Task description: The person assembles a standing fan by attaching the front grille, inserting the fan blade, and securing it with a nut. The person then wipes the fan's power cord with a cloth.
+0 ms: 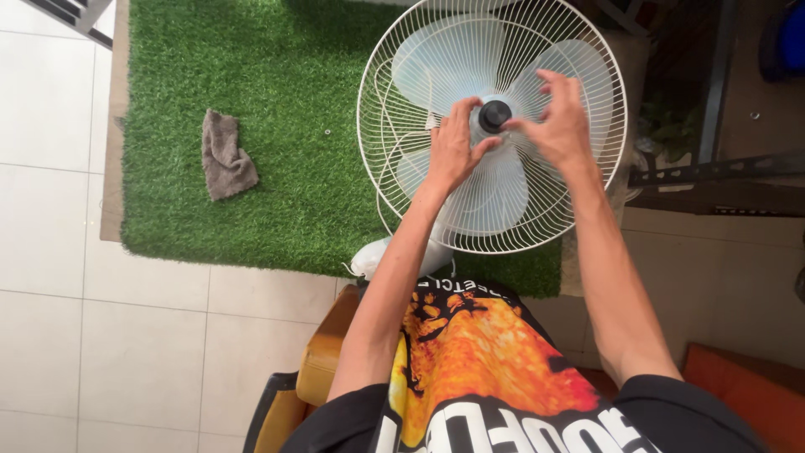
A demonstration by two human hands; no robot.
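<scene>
White fan lying face up on green grass mat, black knob in the middle pointing up, left hand and right hand – fingers spread loose beside the knob, gripping nothing – grey rag well apart, tile floor around the mat.

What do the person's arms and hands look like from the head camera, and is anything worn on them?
Both arms are bare from the short black sleeves down. The left hand and right hand show no gloves, and no rings, watch or bands are visible. The black shirt carries a large orange and yellow print with white lettering.
</scene>
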